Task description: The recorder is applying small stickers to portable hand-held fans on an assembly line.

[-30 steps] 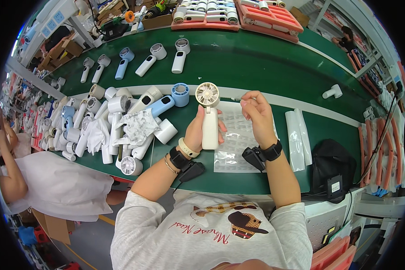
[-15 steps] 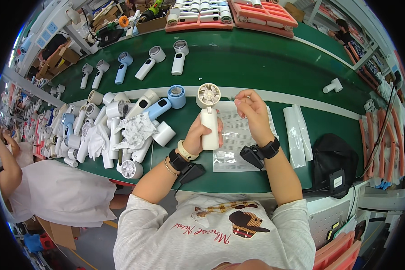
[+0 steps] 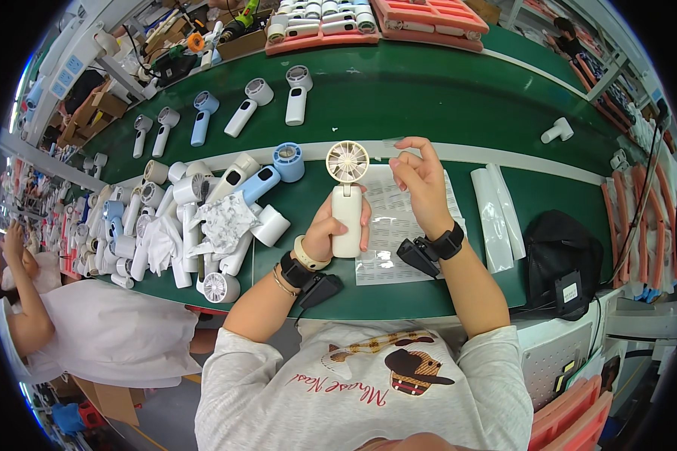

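My left hand (image 3: pixel 329 229) grips the white handle of a small hand-held fan (image 3: pixel 347 197), held upright over the green table with its round cream head facing up. My right hand (image 3: pixel 419 183) is raised just right of the fan head, fingers pinched on a small clear film piece (image 3: pixel 393 141). Under both hands lies a clear sheet of small printed labels (image 3: pixel 399 248). Both wrists wear black bands with black clip devices.
A heap of white and blue fans (image 3: pixel 180 225) covers the table on my left. More fans lie in a row (image 3: pixel 226 116) farther back. White rolled pieces (image 3: pixel 496 218) and a black bag (image 3: pixel 560 259) lie to my right. Another person (image 3: pixel 68 331) sits at lower left. Red trays (image 3: pixel 429 19) line the back.
The fan and both hands have stayed nearly in place; my right hand's fingers shifted slightly beside the fan head, pinching the film.
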`<state>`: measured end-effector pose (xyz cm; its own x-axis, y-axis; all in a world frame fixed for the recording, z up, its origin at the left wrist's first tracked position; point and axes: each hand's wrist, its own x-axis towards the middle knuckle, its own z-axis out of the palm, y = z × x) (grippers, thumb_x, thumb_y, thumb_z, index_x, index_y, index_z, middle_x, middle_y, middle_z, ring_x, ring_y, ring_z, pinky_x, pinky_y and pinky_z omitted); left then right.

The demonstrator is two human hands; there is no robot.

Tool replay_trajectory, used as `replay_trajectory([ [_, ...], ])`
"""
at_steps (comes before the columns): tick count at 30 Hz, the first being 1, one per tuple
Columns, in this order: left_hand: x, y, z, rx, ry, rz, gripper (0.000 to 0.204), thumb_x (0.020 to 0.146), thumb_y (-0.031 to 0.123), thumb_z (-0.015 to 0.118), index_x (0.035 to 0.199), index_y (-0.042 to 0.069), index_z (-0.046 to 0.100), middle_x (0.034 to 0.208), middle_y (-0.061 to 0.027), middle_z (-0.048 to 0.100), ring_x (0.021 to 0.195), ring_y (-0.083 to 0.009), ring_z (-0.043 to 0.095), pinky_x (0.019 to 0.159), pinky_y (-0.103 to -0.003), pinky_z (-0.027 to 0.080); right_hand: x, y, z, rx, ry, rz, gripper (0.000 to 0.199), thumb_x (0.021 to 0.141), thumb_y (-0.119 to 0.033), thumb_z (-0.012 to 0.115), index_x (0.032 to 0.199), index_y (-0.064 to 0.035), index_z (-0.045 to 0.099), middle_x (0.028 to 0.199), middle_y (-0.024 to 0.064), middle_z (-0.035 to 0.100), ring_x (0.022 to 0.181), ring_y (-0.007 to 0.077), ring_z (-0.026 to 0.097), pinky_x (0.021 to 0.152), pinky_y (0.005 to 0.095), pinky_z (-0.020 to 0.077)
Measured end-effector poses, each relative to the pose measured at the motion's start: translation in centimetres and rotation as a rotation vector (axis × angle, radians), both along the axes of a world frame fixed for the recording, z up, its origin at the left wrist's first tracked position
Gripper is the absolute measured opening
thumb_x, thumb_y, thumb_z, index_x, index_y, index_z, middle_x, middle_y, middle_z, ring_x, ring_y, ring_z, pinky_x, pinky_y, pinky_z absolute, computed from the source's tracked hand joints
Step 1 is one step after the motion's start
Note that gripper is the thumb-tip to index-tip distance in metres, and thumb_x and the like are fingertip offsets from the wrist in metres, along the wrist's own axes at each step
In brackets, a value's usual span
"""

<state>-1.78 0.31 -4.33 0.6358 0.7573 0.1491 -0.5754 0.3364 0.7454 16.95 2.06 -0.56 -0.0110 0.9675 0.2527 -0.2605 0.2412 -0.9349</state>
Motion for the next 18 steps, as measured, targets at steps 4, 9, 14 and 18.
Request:
replay_trajectory([
  [4, -0.03, -0.06, 0.03, 0.027, 0.03, 0.008, 0.064, 0.066, 0.009, 0.046, 0.129, 0.002, 0.035, 0.088, -0.014, 0.05, 0.058, -0.0258, 0.059, 0.057, -0.035, 0.05, 0.08, 0.04, -0.04, 0.006, -0.006, 0.006, 0.024, 0.088, -0.007, 0.055, 0.11, -0.0063, 0.047, 0.063, -0.0024, 0.048, 0.059, 0.0046, 0.04, 0.056, 0.0199, 0.0321],
  [9, -0.06, 0.06, 0.04, -0.021, 0.109, 0.004, 0.065, 0.066, 0.012, 0.046, 0.129, 0.003, 0.035, 0.089, -0.014, 0.05, 0.058, -0.0256, 0.059, 0.057, -0.035, 0.05, 0.02, -0.06, -0.03, 0.009, 0.033, -0.018, 0.027, 0.088, -0.005, 0.055, 0.113, -0.0062, 0.045, 0.063, -0.0025, 0.048, 0.059, 0.0047, 0.04, 0.056, 0.0202, 0.0321],
  [14, 0.07, 0.04, 0.01, -0.067, -0.038, -0.031, 0.065, 0.066, 0.015, 0.046, 0.129, 0.003, 0.034, 0.088, -0.0137, 0.05, 0.058, -0.0258, 0.059, 0.056, -0.034, 0.05, 0.0, 0.05, -0.2, 0.004, 0.025, -0.011, 0.03, 0.088, -0.005, 0.055, 0.115, -0.0059, 0.043, 0.064, -0.0025, 0.048, 0.06, 0.0049, 0.041, 0.056, 0.0202, 0.032],
  [18, 0.25, 0.07, -0.23, -0.032, -0.024, 0.007, 0.061, 0.069, 0.015, 0.047, 0.128, 0.003, 0.035, 0.088, -0.0131, 0.05, 0.058, -0.0258, 0.059, 0.056, -0.034, 0.05, -0.07, 0.07, -0.25, 0.002, 0.027, -0.009, 0.03, 0.088, -0.005, 0.056, 0.115, -0.0059, 0.044, 0.064, -0.0026, 0.048, 0.06, 0.0049, 0.041, 0.056, 0.02, 0.0319],
])
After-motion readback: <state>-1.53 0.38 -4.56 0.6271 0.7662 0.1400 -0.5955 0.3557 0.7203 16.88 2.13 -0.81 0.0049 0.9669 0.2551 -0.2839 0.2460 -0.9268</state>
